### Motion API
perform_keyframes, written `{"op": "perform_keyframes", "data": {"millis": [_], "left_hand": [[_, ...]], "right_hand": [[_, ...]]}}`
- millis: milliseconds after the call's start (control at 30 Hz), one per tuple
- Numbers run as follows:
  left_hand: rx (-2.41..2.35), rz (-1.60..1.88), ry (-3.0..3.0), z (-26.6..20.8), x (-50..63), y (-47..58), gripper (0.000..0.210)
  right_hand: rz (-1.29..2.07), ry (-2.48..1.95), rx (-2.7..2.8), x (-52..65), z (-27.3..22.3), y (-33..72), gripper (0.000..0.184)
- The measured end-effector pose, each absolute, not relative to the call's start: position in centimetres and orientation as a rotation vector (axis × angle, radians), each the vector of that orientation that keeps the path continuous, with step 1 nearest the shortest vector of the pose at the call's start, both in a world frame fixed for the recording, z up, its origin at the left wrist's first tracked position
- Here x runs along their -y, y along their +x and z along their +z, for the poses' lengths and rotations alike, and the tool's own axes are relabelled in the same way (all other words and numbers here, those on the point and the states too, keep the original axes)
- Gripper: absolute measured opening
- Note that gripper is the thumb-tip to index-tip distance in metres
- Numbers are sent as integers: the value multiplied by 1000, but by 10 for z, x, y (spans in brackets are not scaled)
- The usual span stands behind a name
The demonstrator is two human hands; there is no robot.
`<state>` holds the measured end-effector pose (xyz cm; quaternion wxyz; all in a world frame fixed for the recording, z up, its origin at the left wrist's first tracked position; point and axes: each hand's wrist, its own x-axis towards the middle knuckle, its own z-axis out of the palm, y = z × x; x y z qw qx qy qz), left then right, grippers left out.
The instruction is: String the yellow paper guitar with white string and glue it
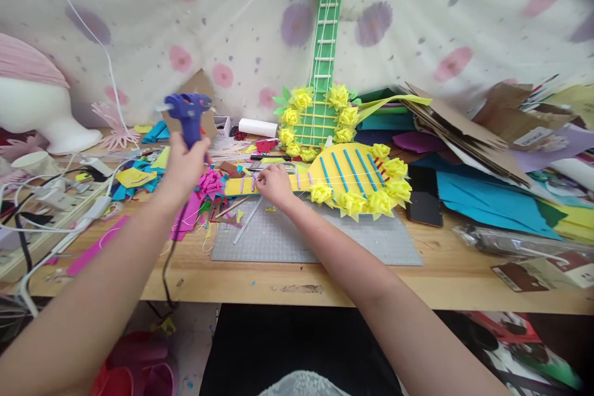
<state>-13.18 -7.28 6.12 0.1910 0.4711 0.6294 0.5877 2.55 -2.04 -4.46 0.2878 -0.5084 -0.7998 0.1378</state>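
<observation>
My left hand (pixel 188 164) is closed round the handle of a blue glue gun (pixel 188 108), raised above the left part of the table, its cord hanging down. My right hand (pixel 273 184) is on the neck of a yellow craft guitar (pixel 346 167), fingers pinched at a white string (pixel 366 178) that runs along it. Blue strips cross the guitar's body, and yellow paper flowers (pixel 352 203) line its edge. Pale purple strips cross the neck. A pink paper flower (pixel 211 184) sits at the neck's left end. Under the guitar lies a grey cutting mat (pixel 320 247).
A green craft guitar (pixel 325 62) leans upright against the flowered cloth. Paper scraps and cables with a power strip (pixel 55 216) crowd the left. To the right are a black phone (pixel 424 195), blue sheets (pixel 492 198) and stacked cardboard (pixel 464 136).
</observation>
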Motion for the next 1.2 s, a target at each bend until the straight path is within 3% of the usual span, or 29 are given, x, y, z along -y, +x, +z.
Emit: {"op": "perform_keyframes", "data": {"millis": [167,333,433,633,800,933,1100,1200], "left_hand": [[-1458,1492,1139,31,70,-73,17],[-1403,1584,1132,0,50,-77,23],[-1474,1616,1242,-11,47,-84,23],[-1724,1462,1691,-23,58,-51,24],[-1524,1103,2086,-23,61,-35,35],[-1634,1315,2161,-25,60,-70,32],[-1889,1268,2219,-53,58,-100,62],[-1928,1274,2162,-68,55,-97,66]], "right_hand": [[250,-1369,2203,20,-52,19,23],[256,-1254,2189,20,-50,28,27],[414,-1127,1992,23,-38,41,31],[1237,-872,1506,31,-18,47,34],[1406,-967,1044,25,-27,57,34],[1494,-744,934,19,-27,86,29],[1453,-738,1110,21,-28,108,21],[1499,-763,1223,27,-29,108,18]]}}
